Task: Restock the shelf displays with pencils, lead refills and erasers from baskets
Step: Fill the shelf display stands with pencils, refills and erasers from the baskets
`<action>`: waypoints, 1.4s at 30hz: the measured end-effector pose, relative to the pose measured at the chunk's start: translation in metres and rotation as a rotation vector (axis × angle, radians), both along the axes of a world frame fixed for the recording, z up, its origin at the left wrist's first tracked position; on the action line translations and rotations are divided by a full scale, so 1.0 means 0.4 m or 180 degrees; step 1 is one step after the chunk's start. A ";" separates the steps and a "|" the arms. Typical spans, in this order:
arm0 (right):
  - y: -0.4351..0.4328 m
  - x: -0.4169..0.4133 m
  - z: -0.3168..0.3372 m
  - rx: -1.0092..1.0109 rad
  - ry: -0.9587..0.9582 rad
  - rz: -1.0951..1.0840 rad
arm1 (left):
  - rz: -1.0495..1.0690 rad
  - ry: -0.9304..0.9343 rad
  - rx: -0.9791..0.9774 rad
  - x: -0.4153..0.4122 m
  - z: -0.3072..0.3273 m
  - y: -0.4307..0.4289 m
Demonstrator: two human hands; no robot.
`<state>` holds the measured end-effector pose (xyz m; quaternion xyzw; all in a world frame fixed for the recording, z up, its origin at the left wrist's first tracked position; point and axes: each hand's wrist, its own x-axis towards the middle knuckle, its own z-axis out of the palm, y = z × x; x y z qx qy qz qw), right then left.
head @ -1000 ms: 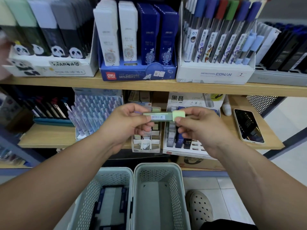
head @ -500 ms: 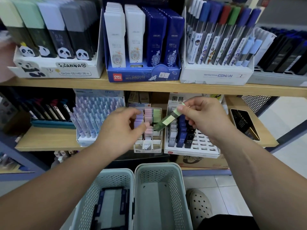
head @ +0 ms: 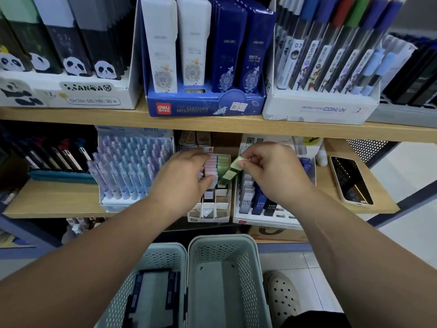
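My right hand (head: 274, 171) pinches the top of a pale green lead refill case (head: 233, 170), which slants down into the green row of a small white display rack (head: 209, 213) on the lower shelf. The rack holds purple, pink and green cases. My left hand (head: 183, 178) lies over the rack's left side, its fingers touching the pink and purple cases; the fingertips are partly hidden. Two pale green baskets stand below: the left basket (head: 163, 256) holds a dark-edged flat pack, the right basket (head: 246, 261) shows nothing inside.
A white tray of HB refills (head: 262, 209) sits right of the rack, and a box of lilac pencils (head: 132, 171) left of it. A phone (head: 351, 181) lies on the shelf's right end. The upper shelf (head: 212, 125) carries panda, blue and Conan display boxes.
Both hands have moved forward and down from chest height to the rack. The green case, held level between both hands before, is now in the right hand alone and tilted into the rack.
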<state>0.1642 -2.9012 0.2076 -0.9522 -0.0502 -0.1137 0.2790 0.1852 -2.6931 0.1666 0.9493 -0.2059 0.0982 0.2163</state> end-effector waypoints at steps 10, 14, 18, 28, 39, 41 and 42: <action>0.032 0.040 -0.036 -0.0461 -0.0108 0.0230 | -0.0305 -0.0115 0.0062 0.010 -0.022 0.018; 0.041 0.043 -0.033 -0.0329 -0.0174 0.0217 | -0.0397 0.0044 0.0226 -0.001 -0.008 0.025; 0.038 0.048 -0.018 -0.0402 0.0025 0.0405 | -0.0442 0.0118 0.0398 -0.009 -0.001 0.031; 0.056 0.034 -0.053 -0.0604 0.0219 0.0220 | -0.0180 0.0054 0.0354 -0.019 -0.004 0.021; 0.057 0.049 -0.082 -0.0610 -0.0180 0.0019 | -0.0283 -0.0008 0.0639 -0.006 0.015 0.031; 0.054 0.051 -0.081 -0.0601 -0.0046 -0.0031 | -0.0253 -0.0088 0.0582 -0.001 0.013 0.027; 0.053 0.051 -0.081 -0.0600 0.0001 -0.0054 | -0.0227 -0.0121 0.0559 0.002 0.012 0.025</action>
